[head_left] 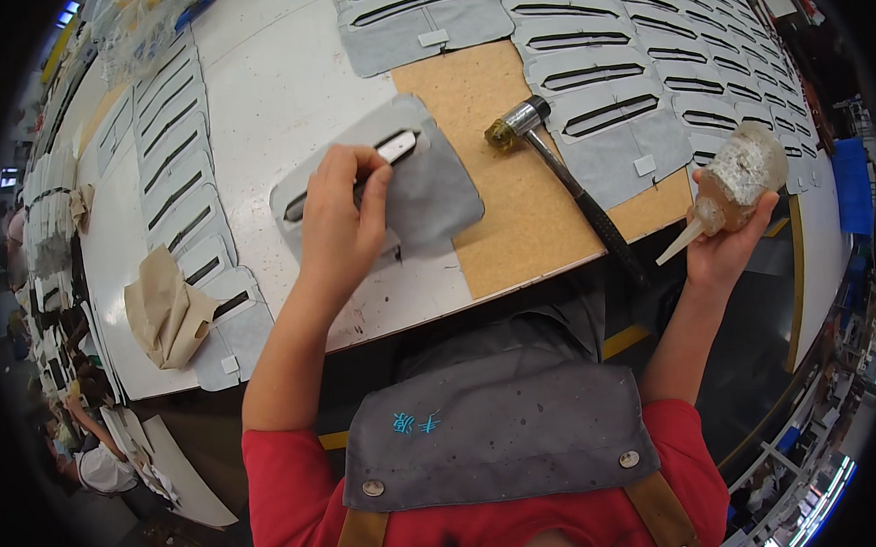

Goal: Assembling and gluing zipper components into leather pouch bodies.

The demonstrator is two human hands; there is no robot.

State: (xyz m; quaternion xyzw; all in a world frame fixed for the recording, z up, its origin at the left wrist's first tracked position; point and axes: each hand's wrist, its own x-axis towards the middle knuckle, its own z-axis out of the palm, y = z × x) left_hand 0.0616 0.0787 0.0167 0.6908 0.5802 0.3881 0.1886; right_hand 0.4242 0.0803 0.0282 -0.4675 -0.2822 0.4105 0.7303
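Note:
My left hand [344, 214] is closed in a pinch over a grey leather-like panel [442, 201] lying in front of me. Whatever its fingertips hold, if anything, is hidden behind the fingers. A dark-edged slot runs slantwise across the panel, and a shiny whitish strip [398, 147] shows in it just beyond my fingers. Off to the right, my right hand [715, 254] grips a squeeze glue bottle [746, 166], crusted with dried white residue. Its narrow pale nozzle [681, 241] tilts down to the left, apart from the panel.
A hammer [560, 163] with a yellowish head lies across a brown board [514, 232]. Rows of slotted grey panels [606, 118] cover the table's right side; another column [175, 152] runs along the left. A crumpled beige cloth [167, 307] rests near the left edge.

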